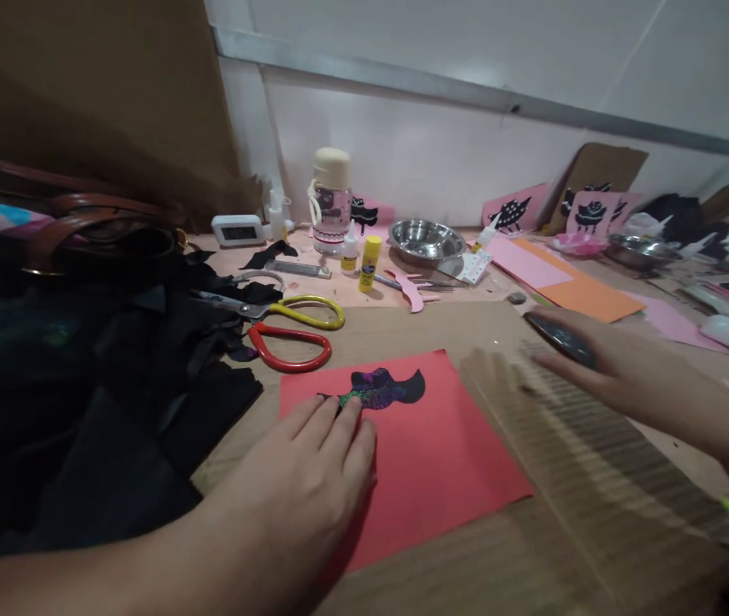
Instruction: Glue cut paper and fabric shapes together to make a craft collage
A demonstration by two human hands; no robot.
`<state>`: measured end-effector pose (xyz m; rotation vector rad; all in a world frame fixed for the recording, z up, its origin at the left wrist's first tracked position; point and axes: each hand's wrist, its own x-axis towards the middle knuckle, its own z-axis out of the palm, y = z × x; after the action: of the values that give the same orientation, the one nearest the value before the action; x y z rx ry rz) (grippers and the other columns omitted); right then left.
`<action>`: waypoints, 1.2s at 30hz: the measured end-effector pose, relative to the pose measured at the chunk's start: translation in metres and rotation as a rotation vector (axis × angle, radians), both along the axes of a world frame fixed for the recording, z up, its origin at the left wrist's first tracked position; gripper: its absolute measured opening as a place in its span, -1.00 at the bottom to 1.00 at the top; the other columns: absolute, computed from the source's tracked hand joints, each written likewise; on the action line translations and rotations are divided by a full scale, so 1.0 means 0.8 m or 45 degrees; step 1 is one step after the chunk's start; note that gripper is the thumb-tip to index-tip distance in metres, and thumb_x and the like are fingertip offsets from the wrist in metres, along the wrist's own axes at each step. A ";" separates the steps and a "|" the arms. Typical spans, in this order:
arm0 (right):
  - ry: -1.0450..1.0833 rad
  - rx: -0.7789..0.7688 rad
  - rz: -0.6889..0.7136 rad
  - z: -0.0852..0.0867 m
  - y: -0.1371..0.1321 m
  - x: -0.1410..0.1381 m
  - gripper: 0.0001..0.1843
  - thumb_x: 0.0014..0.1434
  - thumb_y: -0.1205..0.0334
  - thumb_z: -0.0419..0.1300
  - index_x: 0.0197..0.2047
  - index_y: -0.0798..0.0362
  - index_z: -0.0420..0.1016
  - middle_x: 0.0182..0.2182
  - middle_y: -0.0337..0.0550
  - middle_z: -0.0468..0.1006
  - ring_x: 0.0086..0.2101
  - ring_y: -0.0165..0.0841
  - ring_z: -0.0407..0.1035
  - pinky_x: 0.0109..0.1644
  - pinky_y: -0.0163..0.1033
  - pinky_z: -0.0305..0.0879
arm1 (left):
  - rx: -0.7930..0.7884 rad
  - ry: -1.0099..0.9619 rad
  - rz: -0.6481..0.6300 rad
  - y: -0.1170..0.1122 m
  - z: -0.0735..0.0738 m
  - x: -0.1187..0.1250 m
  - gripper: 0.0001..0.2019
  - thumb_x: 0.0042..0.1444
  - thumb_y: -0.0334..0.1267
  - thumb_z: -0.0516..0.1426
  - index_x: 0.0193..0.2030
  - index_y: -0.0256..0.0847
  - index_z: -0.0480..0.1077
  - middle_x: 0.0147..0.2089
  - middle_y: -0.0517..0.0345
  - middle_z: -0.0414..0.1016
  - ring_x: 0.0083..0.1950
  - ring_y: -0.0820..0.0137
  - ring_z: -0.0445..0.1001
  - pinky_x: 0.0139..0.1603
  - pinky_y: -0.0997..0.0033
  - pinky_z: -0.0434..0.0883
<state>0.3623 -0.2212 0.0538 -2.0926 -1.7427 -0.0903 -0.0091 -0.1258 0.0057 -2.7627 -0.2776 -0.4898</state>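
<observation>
My left hand point(323, 470) lies flat on a sheet of red paper point(429, 462), fingers stretched out. Its fingertips touch a black paper cutout point(381, 392) with purple and green speckles, and they hide part of its left end. Off to the right, my right hand point(608, 355) grips a dark, shiny oval object point(560, 340) above the cardboard point(499, 411); its exact kind is unclear. Left of the red paper rest scissors with a yellow handle loop point(339, 318) and a red one point(328, 352).
Black paper scraps point(216, 411) pile up at the left. Behind the cardboard stand a glue stick point(370, 263), a glue bottle point(349, 248), a drinking bottle point(332, 201) and a metal bowl point(427, 242). Pink and orange sheets point(586, 282) lie at the back right.
</observation>
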 end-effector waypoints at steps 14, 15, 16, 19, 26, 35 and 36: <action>0.235 -0.797 0.795 -0.029 0.055 -0.168 0.09 0.19 -0.23 0.36 0.53 0.24 0.07 0.50 0.30 0.00 0.46 0.14 -0.11 0.48 0.33 -0.04 | -0.162 -0.111 0.021 0.020 -0.008 0.011 -0.56 0.48 -0.21 -0.13 -0.01 -0.43 0.51 0.13 -0.41 0.59 0.13 -0.14 0.61 0.05 -0.12 0.57; 0.226 -0.803 0.775 -0.031 0.055 -0.166 0.12 0.19 -0.24 0.35 0.54 0.25 0.02 0.50 0.30 -0.01 0.46 0.15 -0.10 0.48 0.33 -0.04 | -0.155 -0.112 0.018 0.019 -0.005 0.012 -0.55 0.49 -0.23 -0.15 -0.03 -0.42 0.52 0.11 -0.40 0.60 0.12 -0.14 0.62 0.04 -0.11 0.57; 0.213 -0.800 0.754 -0.033 0.055 -0.165 0.15 0.19 -0.26 0.34 0.55 0.25 -0.02 0.50 0.29 -0.02 0.46 0.15 -0.11 0.47 0.34 -0.04 | -0.148 -0.108 0.018 0.019 -0.003 0.012 -0.54 0.49 -0.25 -0.17 -0.05 -0.41 0.52 0.09 -0.40 0.61 0.11 -0.13 0.63 0.03 -0.11 0.58; 0.152 -0.747 0.695 -0.039 0.055 -0.161 0.17 0.20 -0.32 0.29 0.57 0.22 -0.07 0.50 0.28 -0.04 0.47 0.16 -0.16 0.46 0.40 -0.09 | -0.139 -0.086 0.010 0.018 -0.002 0.012 -0.53 0.49 -0.26 -0.19 -0.09 -0.40 0.53 0.06 -0.39 0.63 0.10 -0.13 0.63 0.02 -0.11 0.58; 0.174 -0.663 0.784 -0.030 0.043 -0.161 0.13 0.12 -0.39 0.32 0.46 0.30 0.22 0.51 0.33 -0.15 0.48 0.17 -0.27 0.48 0.36 -0.20 | -0.147 -0.032 0.031 0.018 -0.005 0.011 -0.52 0.49 -0.23 -0.17 -0.04 -0.40 0.55 0.11 -0.37 0.61 0.17 -0.12 0.59 0.09 -0.13 0.57; 0.236 -0.891 0.720 -0.026 0.031 -0.168 0.18 0.12 -0.29 0.37 0.51 0.36 0.08 0.48 0.43 -0.09 0.45 0.17 -0.13 0.47 0.24 -0.04 | -0.068 -0.020 0.029 0.018 0.001 0.006 -0.51 0.50 -0.24 -0.20 -0.07 -0.32 0.56 0.07 -0.25 0.65 0.10 -0.03 0.64 0.06 -0.04 0.56; 0.208 -0.885 0.702 -0.026 0.029 -0.166 0.21 0.11 -0.29 0.38 0.51 0.38 0.06 0.47 0.45 -0.07 0.45 0.18 -0.11 0.47 0.23 -0.04 | -0.065 -0.028 0.031 0.018 0.001 0.006 -0.50 0.50 -0.24 -0.20 -0.08 -0.31 0.56 0.06 -0.24 0.66 0.09 -0.03 0.64 0.06 -0.04 0.56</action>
<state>0.2295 -0.1980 0.0328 -1.8363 -2.3934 0.9332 -0.0043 -0.1116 0.0066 -2.8012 -0.3335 -0.5141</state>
